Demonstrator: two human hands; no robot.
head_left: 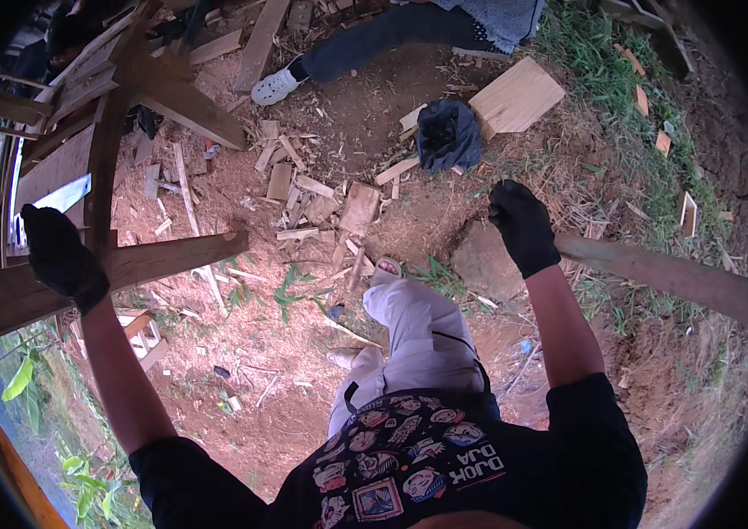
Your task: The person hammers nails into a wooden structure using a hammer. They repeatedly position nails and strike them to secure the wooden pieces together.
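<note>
My left hand [65, 257], in a black glove, is closed and held over a long wooden beam [171, 262] at the left. Next to its fingers a flat, pale blue-white strip [67, 194] shows. I cannot make out whether the hand grips it, since the inside of the fingers is hidden. My right hand [525, 227], also in a black glove, is curled into a fist on the right, with nothing visible in it. It is nearest to a rounded stone [488, 260] on the ground and a pole [665, 269] that runs off to the right.
Wood offcuts [360, 209] and chips lie over the reddish soil ahead. A black plastic bag [449, 135] sits beside a wide wooden board [517, 94]. Another person's leg [383, 42] stretches across the far side. A timber frame [114, 132] stands at the left, and grass [581, 88] grows at the right.
</note>
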